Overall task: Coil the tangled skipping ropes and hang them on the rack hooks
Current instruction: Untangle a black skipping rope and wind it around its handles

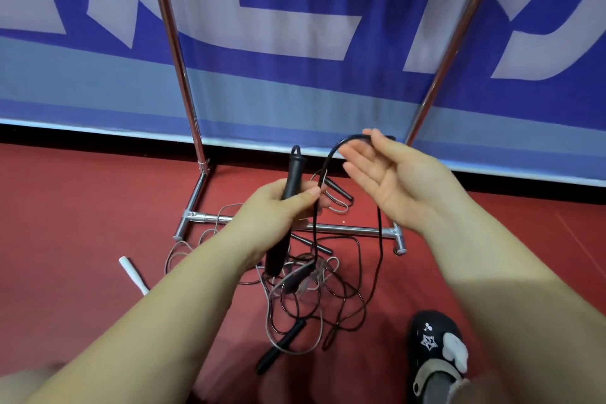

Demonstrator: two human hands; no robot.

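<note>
My left hand (278,207) grips a black rope handle (295,170), held upright in front of the rack. Its black rope (381,252) arcs up from that hand, lies over the straight fingers of my open right hand (390,180), and drops to the floor. Below both hands a tangled pile of black and clear ropes (308,292) lies on the red floor. Another black handle (282,344) sticks out of the pile toward me. The rack's two metal uprights (183,82) rise out of view; its hooks are not in view.
The rack's base crossbar (347,229) runs across the floor just behind the pile. A white handle (132,274) lies to the left. My shoe (436,348) stands at the lower right. A blue and white banner (295,43) closes off the back.
</note>
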